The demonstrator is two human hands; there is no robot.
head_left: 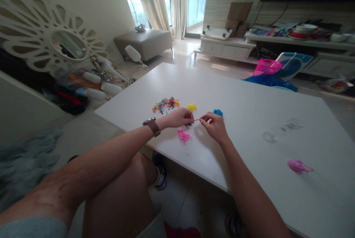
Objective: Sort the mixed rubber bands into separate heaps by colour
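A thin red band (196, 120) is stretched between my two hands above the white table (249, 108). My left hand (181, 117) pinches its left end, and my right hand (213, 123) pinches the other end. A pile of mixed-colour bands (165, 105) lies beyond my left wrist. Yellow pieces (191, 107) sit just past my left fingers, and blue pieces (218, 112) are right behind my right hand. Pink bands (184, 136) lie nearer to me, below my left hand. Some dark pieces (189, 124) show partly under my left fingertips.
On the right of the table lie a clear plastic container (293, 124), a clear ring-shaped piece (269, 136) and a pink object with a loop (298, 165). A pink basket (266, 67) stands beyond the far edge. White lamp shades (111, 89) are off the table's left side.
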